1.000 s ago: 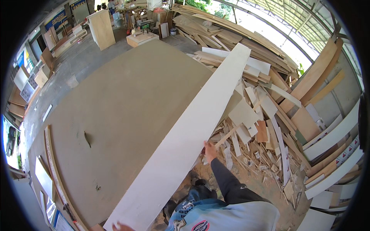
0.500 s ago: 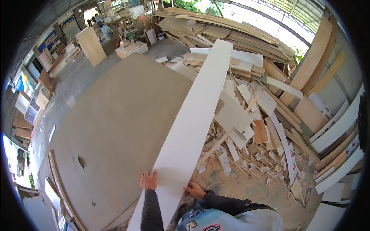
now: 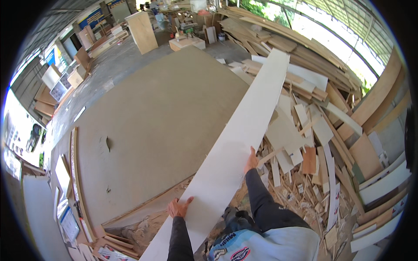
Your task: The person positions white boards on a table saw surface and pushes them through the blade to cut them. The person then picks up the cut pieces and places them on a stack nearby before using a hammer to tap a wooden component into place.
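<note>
A long, narrow white board (image 3: 230,143) runs from my body at the lower left toward the scrap pile at the upper right. It crosses the right side of a large grey-brown sheet (image 3: 152,113). My left hand (image 3: 179,208) grips the board's left edge near me, its thumb on the top face and its other fingers partly hidden at the edge. Farther along, my right hand (image 3: 251,160) holds the opposite edge, thumb upward, with the remaining fingers mostly out of sight below the board.
Wood offcuts (image 3: 300,174) lie heaped to the right. Stacked long boards (image 3: 291,39) stand behind them. A wooden cabinet (image 3: 142,32) and a low box (image 3: 187,42) sit beyond the sheet. At the left, a wooden strip (image 3: 75,174) lies along the sheet's edge.
My right hand has moved forward along the board's right edge. My left hand has gone from lying flat with fingers spread to gripping the left edge. The view has turned left.
</note>
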Motion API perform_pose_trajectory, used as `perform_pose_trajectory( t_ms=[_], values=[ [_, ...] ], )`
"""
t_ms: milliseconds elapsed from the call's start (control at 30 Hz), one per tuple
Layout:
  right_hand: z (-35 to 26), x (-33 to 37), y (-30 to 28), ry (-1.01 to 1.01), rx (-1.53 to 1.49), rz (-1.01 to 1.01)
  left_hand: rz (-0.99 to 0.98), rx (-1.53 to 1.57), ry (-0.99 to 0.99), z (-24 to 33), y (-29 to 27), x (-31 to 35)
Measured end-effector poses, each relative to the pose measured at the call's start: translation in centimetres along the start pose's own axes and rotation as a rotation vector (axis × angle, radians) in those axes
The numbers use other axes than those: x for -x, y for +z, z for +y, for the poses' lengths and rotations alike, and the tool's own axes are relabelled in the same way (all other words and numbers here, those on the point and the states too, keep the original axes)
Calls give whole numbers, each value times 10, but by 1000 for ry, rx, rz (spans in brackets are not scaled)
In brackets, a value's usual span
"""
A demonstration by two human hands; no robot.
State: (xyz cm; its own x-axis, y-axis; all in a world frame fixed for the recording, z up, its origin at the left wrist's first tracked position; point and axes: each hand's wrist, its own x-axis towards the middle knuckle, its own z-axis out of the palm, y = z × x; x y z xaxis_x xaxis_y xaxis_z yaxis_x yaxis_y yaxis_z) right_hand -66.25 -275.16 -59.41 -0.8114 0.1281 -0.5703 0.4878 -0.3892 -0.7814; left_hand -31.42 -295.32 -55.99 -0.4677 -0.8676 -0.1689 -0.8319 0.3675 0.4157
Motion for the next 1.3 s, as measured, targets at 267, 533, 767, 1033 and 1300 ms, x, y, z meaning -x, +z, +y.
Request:
perform_pose_trajectory(
  t_ms=[267,533,767,1033,1300],
  values=[
    [59,102,-48,72,-48,-434,581,90,-53,-85,-51,134],
    [13,255,-35,-39,-169,-702,910,325,9,-146,-87,251],
    [-85,345,-35,-194,-210,-801,605,611,198,-98,-161,294],
    [-171,422,-64,-504,-124,-695,458,858,715,32,-268,266],
    [-227,464,-107,-786,-21,-647,251,1273,1078,127,-337,239]
  ],
)
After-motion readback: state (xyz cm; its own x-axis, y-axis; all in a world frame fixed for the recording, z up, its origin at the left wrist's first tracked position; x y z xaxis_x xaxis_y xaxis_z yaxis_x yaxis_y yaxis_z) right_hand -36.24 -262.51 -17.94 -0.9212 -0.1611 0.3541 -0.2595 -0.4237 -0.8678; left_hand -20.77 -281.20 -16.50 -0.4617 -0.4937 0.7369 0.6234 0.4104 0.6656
